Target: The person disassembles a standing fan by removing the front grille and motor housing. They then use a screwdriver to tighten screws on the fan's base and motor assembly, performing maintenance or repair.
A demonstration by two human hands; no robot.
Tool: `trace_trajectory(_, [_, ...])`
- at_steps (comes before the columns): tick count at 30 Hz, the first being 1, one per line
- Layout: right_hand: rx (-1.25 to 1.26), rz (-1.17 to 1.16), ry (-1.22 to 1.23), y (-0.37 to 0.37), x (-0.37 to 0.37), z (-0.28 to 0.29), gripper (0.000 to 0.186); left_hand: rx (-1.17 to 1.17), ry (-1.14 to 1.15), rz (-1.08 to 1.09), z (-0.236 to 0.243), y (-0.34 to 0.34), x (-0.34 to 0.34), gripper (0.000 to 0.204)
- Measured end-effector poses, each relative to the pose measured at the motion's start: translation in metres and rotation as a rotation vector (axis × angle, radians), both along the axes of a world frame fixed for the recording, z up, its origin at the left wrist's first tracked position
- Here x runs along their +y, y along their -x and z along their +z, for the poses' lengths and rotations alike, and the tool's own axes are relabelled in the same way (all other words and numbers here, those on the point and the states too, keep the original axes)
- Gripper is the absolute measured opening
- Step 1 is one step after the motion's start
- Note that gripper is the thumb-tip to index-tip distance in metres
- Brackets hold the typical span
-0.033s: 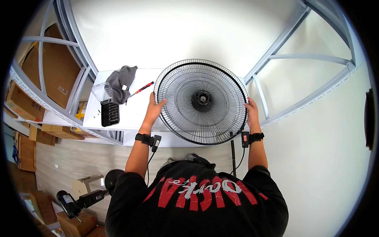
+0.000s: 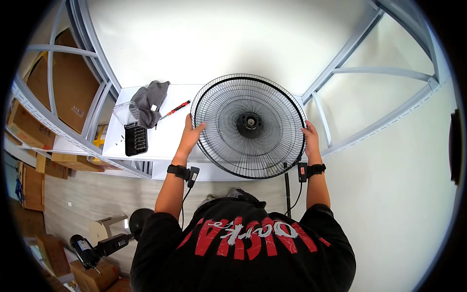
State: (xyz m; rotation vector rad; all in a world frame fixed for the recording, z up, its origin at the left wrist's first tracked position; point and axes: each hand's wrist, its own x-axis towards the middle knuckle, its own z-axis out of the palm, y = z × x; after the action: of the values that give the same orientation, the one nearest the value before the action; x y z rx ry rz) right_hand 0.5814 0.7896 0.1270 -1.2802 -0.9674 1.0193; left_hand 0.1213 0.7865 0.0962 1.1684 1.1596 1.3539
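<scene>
A round black wire fan grille (image 2: 248,126) with a dark hub in its middle is held over the white table (image 2: 165,141). My left hand (image 2: 192,134) grips the grille's left rim and my right hand (image 2: 310,137) grips its right rim, with the fingers wrapped over the outer ring. Both wrists carry black straps with small devices and cables. My black shirt with red lettering fills the lower part of the view.
On the table's left part lie a grey cloth (image 2: 148,102), a red-handled screwdriver (image 2: 176,109), a black bit case (image 2: 135,139) and a clear plastic tub (image 2: 121,113). Grey metal shelf frames stand on both sides. Cardboard boxes (image 2: 29,129) and a black motor part (image 2: 95,249) are at the left.
</scene>
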Motion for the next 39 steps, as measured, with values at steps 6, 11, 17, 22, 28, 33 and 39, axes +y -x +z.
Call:
trace_trajectory(6, [0.03, 0.033, 0.029, -0.005, 0.007, -0.006, 0.051, -0.003, 0.019, -0.043, -0.015, -0.003, 0.012, 0.053])
trace_trajectory(11, [-0.069, 0.036, 0.067, -0.012, 0.012, -0.019, 0.055, 0.084, -0.04, 0.022, -0.026, -0.01, 0.012, 0.06])
trace_trajectory(17, [-0.066, 0.075, 0.068, -0.01, 0.013, -0.023, 0.055, 0.146, -0.028, 0.037, -0.048, -0.002, 0.018, 0.071])
trace_trajectory(22, [-0.111, 0.096, 0.085, -0.008, 0.006, -0.023, 0.054, 0.223, -0.009, 0.066, -0.063, 0.001, 0.02, 0.08])
trace_trajectory(28, [-0.217, 0.088, 0.091, -0.034, 0.013, -0.045, 0.056, 0.211, 0.029, -0.007, -0.032, -0.007, 0.011, 0.075])
trace_trajectory(33, [-0.251, 0.134, 0.123, -0.038, 0.016, -0.032, 0.056, 0.358, 0.163, 0.239, -0.045, -0.001, 0.001, 0.072])
trace_trajectory(39, [-0.304, 0.037, 0.037, -0.059, 0.0, -0.035, 0.045, 0.234, 0.182, 0.281, -0.038, 0.031, -0.081, 0.041])
